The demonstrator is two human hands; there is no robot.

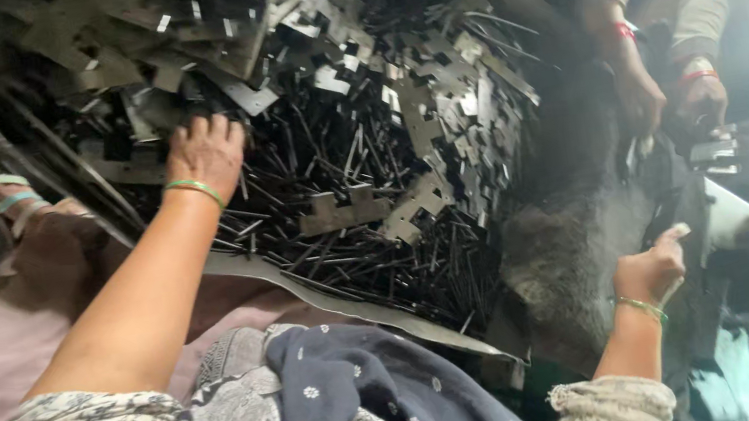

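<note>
Dark blue scarf (365, 395) fills the near foreground. Left hand (205, 153) reaches into a heap of stamped metal pieces (361, 131), fingers curled down among them; can't tell if anything is gripped. Picking step, I'd judge; next needs one piece singled out. Right hand (653, 267), loosely closed, touches a pale sheet (735, 216). Another person's hands (670, 95) work beyond.
</note>
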